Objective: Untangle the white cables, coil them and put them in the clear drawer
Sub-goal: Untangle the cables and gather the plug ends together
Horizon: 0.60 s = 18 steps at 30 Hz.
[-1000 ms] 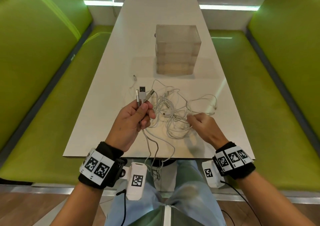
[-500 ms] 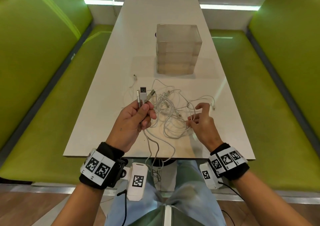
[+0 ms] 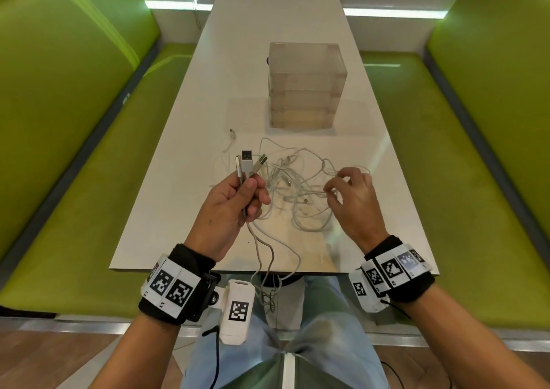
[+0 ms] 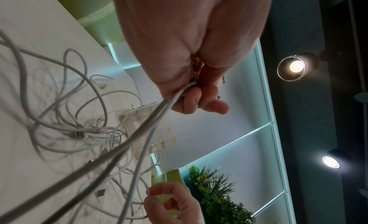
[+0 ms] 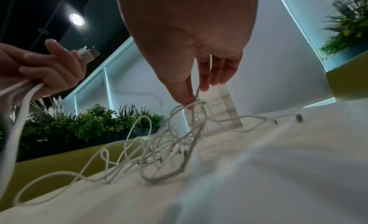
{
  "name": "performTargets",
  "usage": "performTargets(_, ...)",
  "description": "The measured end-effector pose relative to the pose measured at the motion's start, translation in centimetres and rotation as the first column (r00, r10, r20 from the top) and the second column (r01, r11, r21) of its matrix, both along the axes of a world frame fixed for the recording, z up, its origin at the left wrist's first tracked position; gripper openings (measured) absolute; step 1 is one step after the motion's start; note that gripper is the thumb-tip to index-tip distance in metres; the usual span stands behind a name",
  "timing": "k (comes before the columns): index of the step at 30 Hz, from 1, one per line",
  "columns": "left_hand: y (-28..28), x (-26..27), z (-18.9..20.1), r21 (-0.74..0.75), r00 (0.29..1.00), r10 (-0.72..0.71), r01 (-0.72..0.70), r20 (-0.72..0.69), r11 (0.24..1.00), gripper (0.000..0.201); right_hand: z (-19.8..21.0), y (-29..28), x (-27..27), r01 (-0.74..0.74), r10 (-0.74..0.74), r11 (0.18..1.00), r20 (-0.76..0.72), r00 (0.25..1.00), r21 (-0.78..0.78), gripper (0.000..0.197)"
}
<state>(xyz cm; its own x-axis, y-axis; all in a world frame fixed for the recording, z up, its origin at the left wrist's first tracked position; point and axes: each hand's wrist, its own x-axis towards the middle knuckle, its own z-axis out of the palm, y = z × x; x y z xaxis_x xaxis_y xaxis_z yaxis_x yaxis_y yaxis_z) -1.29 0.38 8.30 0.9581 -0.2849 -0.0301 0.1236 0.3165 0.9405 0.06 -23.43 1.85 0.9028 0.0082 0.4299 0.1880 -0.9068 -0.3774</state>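
A tangle of white cables (image 3: 297, 192) lies on the white table (image 3: 184, 156), also seen in the right wrist view (image 5: 159, 148). My left hand (image 3: 238, 201) grips three cable ends, their USB plugs (image 3: 247, 159) sticking up above my fist; the cords hang down over the table's near edge. My right hand (image 3: 348, 192) hovers at the tangle's right side and pinches a thin cable strand (image 5: 196, 95) between thumb and forefinger, lifting it. The clear drawer unit (image 3: 306, 85) stands closed behind the tangle.
A loose cable end (image 3: 232, 134) lies left of the drawer unit. Green bench seats (image 3: 89, 150) flank the table on both sides. Plants (image 5: 89, 122) line the background.
My right hand has risen from the tangle's near side and shifted right and away, its fingers now pinching a strand. My left hand has stayed put with the plugs.
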Motion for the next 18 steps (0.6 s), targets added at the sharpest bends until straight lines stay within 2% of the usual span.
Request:
performTargets(4,-0.09,0.01,0.13,0.0,1.0,-0.009,0.009,0.016,1.0,0.015,0.69,-0.42,0.42,0.047,-0.046,0.999,-0.038,0.998,0.026,0.009)
performTargets(7,-0.09,-0.04,0.23,0.0,1.0,-0.007,0.007,0.016,1.0,0.016,0.56,-0.3,0.43,-0.022,0.018,0.997,-0.043,0.999,-0.075,0.01)
performTargets(10,-0.12,-0.09,0.32,0.007,1.0,-0.011,0.011,0.023,1.0,0.016,-0.01,-0.31,0.34,-0.087,0.076,0.993,-0.137,0.988,-0.078,0.006)
performTargets(12,-0.06,-0.11,0.37,0.011,1.0,-0.008,0.008,0.024,1.0,0.016,-0.03,-0.21,0.31,-0.064,0.046,0.996,-0.242,0.969,-0.066,0.001)
performTargets(15,0.02,-0.09,0.37,0.015,0.999,-0.009,0.008,0.035,1.0,0.015,0.25,0.03,0.54,-0.042,0.038,0.999,-0.363,0.931,-0.005,0.004)
performTargets(18,-0.22,-0.07,0.48,0.011,0.999,0.0,0.0,0.034,1.0,0.016,0.7,-0.34,0.81,-0.064,0.077,0.996,-0.282,0.956,0.055,0.003)
